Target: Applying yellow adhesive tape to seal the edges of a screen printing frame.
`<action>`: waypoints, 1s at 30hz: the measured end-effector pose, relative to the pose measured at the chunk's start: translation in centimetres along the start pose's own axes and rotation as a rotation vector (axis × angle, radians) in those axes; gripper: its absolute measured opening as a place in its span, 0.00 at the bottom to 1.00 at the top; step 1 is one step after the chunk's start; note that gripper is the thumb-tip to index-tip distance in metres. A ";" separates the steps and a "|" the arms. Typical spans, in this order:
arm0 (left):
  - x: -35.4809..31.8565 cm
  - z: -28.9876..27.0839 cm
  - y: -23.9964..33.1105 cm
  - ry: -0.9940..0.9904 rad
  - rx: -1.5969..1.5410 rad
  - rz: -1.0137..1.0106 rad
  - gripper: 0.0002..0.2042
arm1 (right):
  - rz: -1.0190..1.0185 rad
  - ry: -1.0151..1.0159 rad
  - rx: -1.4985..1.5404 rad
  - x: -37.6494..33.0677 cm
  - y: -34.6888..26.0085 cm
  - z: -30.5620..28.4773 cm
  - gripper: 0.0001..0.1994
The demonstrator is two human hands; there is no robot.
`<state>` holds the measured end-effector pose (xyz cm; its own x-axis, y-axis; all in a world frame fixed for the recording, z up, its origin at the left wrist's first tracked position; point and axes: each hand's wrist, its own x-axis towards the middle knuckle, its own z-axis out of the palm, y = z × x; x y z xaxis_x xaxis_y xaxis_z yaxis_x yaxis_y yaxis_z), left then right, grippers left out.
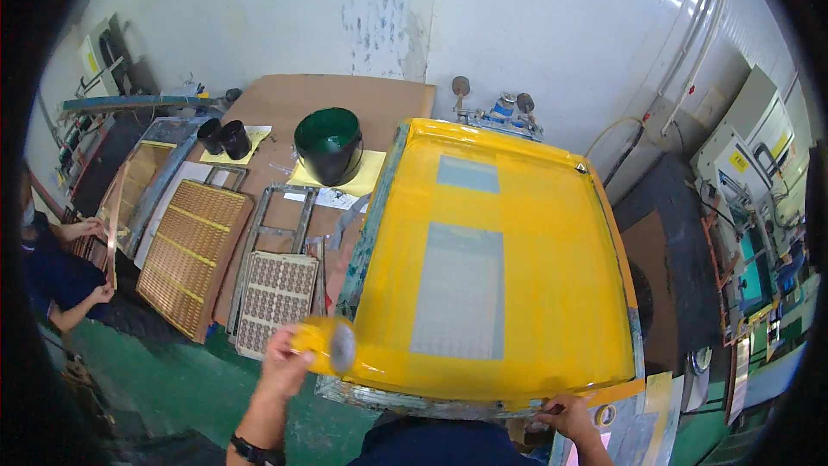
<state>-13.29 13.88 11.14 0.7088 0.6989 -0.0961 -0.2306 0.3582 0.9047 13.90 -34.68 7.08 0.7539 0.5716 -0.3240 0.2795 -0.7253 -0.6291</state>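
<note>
My left hand [280,367] grips a wide roll of yellow adhesive tape [342,347], somewhat blurred, beside the near left corner of a large screen-printing frame [392,399]. Yellow covers most of the screen [552,267], apart from two pale grey mesh windows: a small one [468,173] towards the back and a bigger one [459,293] nearer me. At the frame's near edge, right of the middle, my right hand [569,421] has its fingers closed on the rim. Part of its grip is hidden.
A black bucket [329,148], green inside, stands on brown board behind the patterned sheets [278,298]. Two black cups [226,139] sit farther left. Copper-coloured panels [191,250] lie near a co-worker [73,267] holding a thin strip. A small tape roll [605,415] is beside my right hand.
</note>
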 end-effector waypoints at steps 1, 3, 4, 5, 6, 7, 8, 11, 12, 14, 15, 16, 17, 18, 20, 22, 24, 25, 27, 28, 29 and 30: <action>0.6 -0.5 1.8 0.075 0.017 0.119 0.27 | 0.027 0.038 0.066 -0.4 0.0 -0.1 0.15; 1.8 -2.4 5.0 0.147 0.043 0.326 0.28 | -0.008 0.117 0.063 -1.2 -1.7 -1.1 0.15; 1.8 -3.6 6.5 0.198 0.028 0.409 0.26 | -0.065 0.191 0.050 -1.6 -3.4 -2.0 0.16; 2.1 -4.5 7.5 0.246 0.043 0.445 0.25 | -0.066 0.190 0.049 -1.7 -4.5 -2.9 0.16; 2.5 -5.5 8.1 0.268 0.039 0.477 0.23 | -0.126 0.196 0.025 -1.9 -5.6 -3.9 0.16; 2.8 -6.6 8.0 0.341 0.061 0.456 0.22 | -0.187 0.204 0.001 -2.2 -6.8 -5.0 0.15; 3.1 -7.6 7.8 0.417 0.084 0.438 0.20 | -0.189 0.202 0.005 -2.5 -8.1 -6.1 0.15; 2.9 -9.5 4.9 0.506 0.320 0.282 0.18 | -0.444 0.387 -0.074 -3.3 -11.5 -9.9 0.12; 2.5 -9.2 3.9 0.483 0.416 0.218 0.17 | -0.510 0.442 -0.177 -3.5 -12.4 -11.3 0.10; 2.2 -6.9 1.6 0.311 0.433 0.093 0.17 | -0.670 0.553 -0.345 -3.5 -13.5 -14.4 0.10; 1.7 -4.8 0.8 0.264 0.579 -0.010 0.17 | -0.767 0.613 -0.406 -3.2 -13.9 -15.9 0.10; 1.6 -3.3 -0.9 0.173 0.577 -0.134 0.17 | -0.778 0.680 -0.476 -3.0 -14.9 -17.2 0.12; 1.3 -1.9 -2.3 0.090 0.579 -0.257 0.17 | -0.792 0.746 -0.534 -2.5 -15.9 -18.5 0.13; 1.2 1.0 -2.8 -0.059 0.528 -0.165 0.17 | -0.790 0.814 -0.553 -2.2 -17.0 -19.5 0.13; 1.1 5.8 -3.0 -0.270 0.438 -0.133 0.17 | -0.829 0.959 -0.589 -0.4 -18.8 -20.9 0.16; 0.9 8.7 -2.7 -0.350 0.388 -0.186 0.17 | -0.865 1.031 -0.569 0.9 -20.2 -21.9 0.17; 0.9 10.8 -2.8 -0.461 0.458 -0.235 0.17 | -0.886 1.054 -0.555 1.5 -21.9 -22.2 0.17; 0.5 12.1 -2.6 -0.490 0.403 -0.151 0.18 | -0.901 1.077 -0.539 1.7 -22.4 -22.3 0.18; 0.0 14.1 -2.1 -0.517 0.420 -0.143 0.18 | -0.940 1.089 -0.568 2.1 -22.5 -23.1 0.18; -0.1 14.9 -2.2 -0.547 0.435 -0.140 0.18 | -0.975 1.098 -0.599 2.3 -22.6 -23.5 0.18; -0.5 15.1 -2.9 -0.531 0.438 -0.137 0.18 | -0.985 1.092 -0.603 2.5 -22.8 -23.8 0.19; -0.6 15.1 -4.1 -0.561 0.459 -0.099 0.19 | -0.995 1.088 -0.595 2.8 -23.0 -24.0 0.19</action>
<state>-2.73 2.61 13.73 0.9750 0.2105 -0.0710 0.0679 0.0220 0.9975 23.83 -25.61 37.61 0.1101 0.5426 0.8327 0.8852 -0.4346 0.1661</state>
